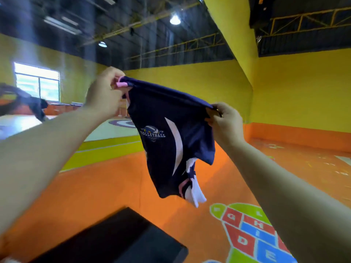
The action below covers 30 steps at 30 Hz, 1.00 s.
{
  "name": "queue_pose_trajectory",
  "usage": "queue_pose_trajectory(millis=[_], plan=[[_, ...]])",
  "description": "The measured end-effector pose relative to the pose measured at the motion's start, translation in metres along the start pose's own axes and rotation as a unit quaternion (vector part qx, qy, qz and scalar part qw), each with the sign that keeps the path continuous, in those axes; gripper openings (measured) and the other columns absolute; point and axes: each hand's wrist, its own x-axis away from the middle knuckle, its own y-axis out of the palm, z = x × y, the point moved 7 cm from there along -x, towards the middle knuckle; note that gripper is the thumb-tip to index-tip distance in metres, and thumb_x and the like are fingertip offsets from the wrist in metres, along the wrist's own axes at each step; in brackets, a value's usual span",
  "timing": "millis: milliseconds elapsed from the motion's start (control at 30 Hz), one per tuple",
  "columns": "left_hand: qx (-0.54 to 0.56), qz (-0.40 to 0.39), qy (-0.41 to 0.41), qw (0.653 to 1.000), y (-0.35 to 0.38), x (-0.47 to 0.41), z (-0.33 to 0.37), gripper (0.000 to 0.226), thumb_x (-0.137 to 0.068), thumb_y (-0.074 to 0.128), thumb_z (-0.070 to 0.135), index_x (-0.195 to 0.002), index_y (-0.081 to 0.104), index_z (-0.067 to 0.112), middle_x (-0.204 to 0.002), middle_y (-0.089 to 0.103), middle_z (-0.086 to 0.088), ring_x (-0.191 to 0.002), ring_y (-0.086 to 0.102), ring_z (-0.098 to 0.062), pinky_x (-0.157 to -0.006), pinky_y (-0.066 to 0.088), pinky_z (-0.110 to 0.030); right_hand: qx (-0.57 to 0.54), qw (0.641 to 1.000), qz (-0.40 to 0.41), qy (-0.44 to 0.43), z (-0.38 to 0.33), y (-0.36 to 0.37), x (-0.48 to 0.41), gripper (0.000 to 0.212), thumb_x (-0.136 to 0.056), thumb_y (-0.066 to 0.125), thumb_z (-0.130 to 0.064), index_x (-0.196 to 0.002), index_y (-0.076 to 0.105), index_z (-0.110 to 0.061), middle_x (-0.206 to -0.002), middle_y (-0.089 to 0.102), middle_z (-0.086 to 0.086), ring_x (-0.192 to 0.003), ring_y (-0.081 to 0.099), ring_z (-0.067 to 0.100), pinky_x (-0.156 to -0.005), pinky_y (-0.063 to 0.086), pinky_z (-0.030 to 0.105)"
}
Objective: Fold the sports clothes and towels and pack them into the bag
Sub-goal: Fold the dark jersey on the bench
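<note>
Below, orange gym floor point(95, 186), black tabletop corner point(117, 238); yellow walls point(303, 88) behind shorts point(171, 145).

Yellow walls point(296, 88), orange floor point(106, 186), bright window point(36, 80).

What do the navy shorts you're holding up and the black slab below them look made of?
Navy shorts: likely thin synthetic sports knit, smooth with a slight sheen; they hang limp and crease where left hand and right hand pinch the waistband. Black slab: rigid, matte, flat with straight edges; wood, plastic or laminate, cannot tell.
</note>
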Motion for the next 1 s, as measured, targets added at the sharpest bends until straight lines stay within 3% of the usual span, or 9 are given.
queue_pose_trajectory(millis=[100,167,267,367,433,567,767,867,1000], plan=[[-0.033,-0.038,-0.028,0.998,-0.03,0.049,-0.04,0.039,-0.082,0.062,-0.006,-0.075,0.052,0.031,-0.073,0.057,0.007,-0.063,0.057,-0.004,-0.06,0.048,-0.014,-0.022,0.997,-0.07,0.037,0.022,0.034,0.053,0.017,-0.089,0.057,-0.012,-0.084,0.069,-0.022,-0.068,0.062,-0.009,-0.069,0.055,0.012,-0.064,0.041,0.029],[-0.121,-0.079,-0.041,0.989,-0.049,0.094,-0.069,0.042,-0.081,0.062,-0.007,-0.076,0.053,0.034,-0.069,0.063,0.013,-0.065,0.054,0.005,-0.065,0.04,-0.011,-0.016,0.986,-0.147,0.074,0.042,0.06,0.097,0.02,-0.09,0.057,-0.015,-0.078,0.068,-0.027,-0.06,0.061,-0.012,-0.059,0.052,0.004,-0.059,0.04,0.026],[-0.158,-0.143,-0.093,0.973,-0.073,0.17,-0.113,0.048,-0.078,0.062,-0.011,-0.074,0.058,0.037,-0.073,0.063,0.03,-0.067,0.054,0.015,-0.069,0.039,-0.008,-0.001,0.954,-0.266,0.139,0.074,0.099,0.169,0.027,-0.09,0.058,-0.014,-0.073,0.065,-0.034,-0.054,0.058,-0.017,-0.053,0.05,-0.001,-0.061,0.042,0.026],[-0.206,-0.183,-0.157,0.948,-0.099,0.243,-0.156,0.044,-0.076,0.064,0.0,-0.076,0.061,0.044,-0.083,0.064,0.025,-0.076,0.056,0.007,-0.07,0.038,-0.013,0.028,0.915,-0.364,0.174,0.101,0.135,0.241,0.022,-0.089,0.06,-0.016,-0.076,0.068,-0.032,-0.066,0.064,-0.014,-0.067,0.057,0.008,-0.071,0.047,0.032],[-0.221,-0.202,-0.213,0.93,-0.115,0.286,-0.18,0.038,-0.078,0.066,0.004,-0.077,0.061,0.041,-0.083,0.066,0.017,-0.074,0.058,-0.003,-0.068,0.038,-0.017,0.054,0.889,-0.418,0.18,0.113,0.153,0.282,0.012,-0.09,0.061,-0.019,-0.086,0.071,-0.024,-0.076,0.065,-0.007,-0.074,0.056,0.009,-0.069,0.042,0.023],[-0.238,-0.206,-0.286,0.905,-0.139,0.346,-0.2,0.03,-0.082,0.067,0.001,-0.072,0.063,0.028,-0.076,0.069,0.013,-0.07,0.06,0.002,-0.063,0.041,-0.009,0.036,0.869,-0.456,0.186,0.119,0.168,0.332,0.009,-0.09,0.062,-0.02,-0.082,0.066,-0.019,-0.068,0.057,-0.013,-0.067,0.05,0.003,-0.063,0.036,0.017],[-0.225,-0.221,-0.329,0.89,-0.165,0.388,-0.206,0.033,-0.079,0.072,0.003,-0.082,0.059,0.033,-0.083,0.067,0.015,-0.071,0.061,0.003,-0.065,0.041,-0.008,0.064,0.808,-0.553,0.194,0.121,0.183,0.368,0.012,-0.089,0.063,-0.024,-0.077,0.062,-0.023,-0.07,0.058,-0.009,-0.069,0.054,0.011,-0.068,0.046,0.026],[-0.23,-0.234,-0.333,0.884,-0.171,0.397,-0.209,0.028,-0.079,0.073,0.006,-0.08,0.056,0.028,-0.083,0.065,0.008,-0.07,0.06,0.0,-0.066,0.043,-0.012,0.129,0.778,-0.597,0.145,0.115,0.198,0.361,0.009,-0.091,0.061,-0.024,-0.085,0.063,-0.018,-0.078,0.059,-0.002,-0.078,0.055,0.019,-0.071,0.043,0.032],[-0.241,-0.253,-0.334,0.875,-0.18,0.403,-0.212,0.017,-0.082,0.07,0.007,-0.081,0.057,0.017,-0.081,0.063,-0.001,-0.075,0.061,-0.015,-0.069,0.046,-0.019,0.174,0.795,-0.581,-0.016,0.066,0.237,0.351,0.016,-0.089,0.05,-0.013,-0.098,0.062,-0.006,-0.097,0.053,0.008,-0.092,0.05,0.027,-0.071,0.038,0.033]])
